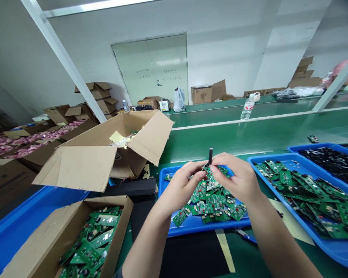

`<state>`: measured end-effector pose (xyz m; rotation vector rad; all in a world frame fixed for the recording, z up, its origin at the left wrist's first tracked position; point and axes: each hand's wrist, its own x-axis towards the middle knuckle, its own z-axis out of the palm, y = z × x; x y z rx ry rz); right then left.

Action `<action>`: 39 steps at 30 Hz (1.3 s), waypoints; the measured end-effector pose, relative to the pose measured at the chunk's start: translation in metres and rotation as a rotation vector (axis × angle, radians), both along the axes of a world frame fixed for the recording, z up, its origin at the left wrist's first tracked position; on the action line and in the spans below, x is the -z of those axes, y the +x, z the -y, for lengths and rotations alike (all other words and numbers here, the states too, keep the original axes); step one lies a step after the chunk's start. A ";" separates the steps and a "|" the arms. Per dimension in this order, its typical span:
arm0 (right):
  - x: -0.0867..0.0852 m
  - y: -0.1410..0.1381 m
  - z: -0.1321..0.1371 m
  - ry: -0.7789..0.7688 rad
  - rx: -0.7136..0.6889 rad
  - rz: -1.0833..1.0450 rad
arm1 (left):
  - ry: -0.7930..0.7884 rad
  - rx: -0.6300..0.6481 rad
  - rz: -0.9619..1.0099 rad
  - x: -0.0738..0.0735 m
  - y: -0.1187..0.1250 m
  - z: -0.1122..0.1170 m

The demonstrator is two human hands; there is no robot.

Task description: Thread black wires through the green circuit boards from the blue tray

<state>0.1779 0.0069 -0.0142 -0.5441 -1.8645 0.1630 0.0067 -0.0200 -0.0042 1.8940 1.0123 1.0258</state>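
Note:
Both hands are raised over a blue tray [174, 231] heaped with small green circuit boards [214, 202]. My left hand [183, 184] is closed in a pinch, with a thin edge just showing at its fingertips. What that piece is I cannot make out. Close against it, my right hand [237, 175] pinches the lower end of a narrow black strip [210, 155], which points upward. The fingertips of the two hands nearly meet, and they hide the strip's lower end.
Right of the hands is a blue tray [330, 241] of circuit boards, with a tray of black parts [333, 164] behind. Blue-handled pliers [246, 235] lie below the middle tray. Cardboard boxes [124, 216], [84, 162] stand left. A water bottle [248, 108] stands farther back.

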 end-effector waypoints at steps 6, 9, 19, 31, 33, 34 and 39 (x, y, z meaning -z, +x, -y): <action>-0.002 0.004 0.002 -0.091 0.035 0.086 | 0.025 -0.108 -0.041 0.000 0.001 0.000; -0.003 0.007 0.004 -0.087 0.034 0.114 | 0.045 -0.144 -0.033 0.003 0.002 -0.002; -0.007 0.015 0.009 -0.682 -0.193 -0.239 | 0.514 -0.255 -0.046 0.006 0.000 -0.005; -0.016 0.009 0.019 -0.904 -0.362 -0.197 | 0.939 -0.400 -0.156 0.006 -0.004 -0.009; -0.015 0.011 0.016 -0.872 -0.359 -0.215 | 0.969 -0.381 -0.166 0.005 -0.005 -0.009; -0.014 0.011 0.016 -0.858 -0.371 -0.214 | 0.975 -0.371 -0.170 0.005 -0.005 -0.009; -0.014 0.008 0.018 -0.856 -0.370 -0.154 | 0.993 -0.361 -0.148 0.008 -0.006 -0.010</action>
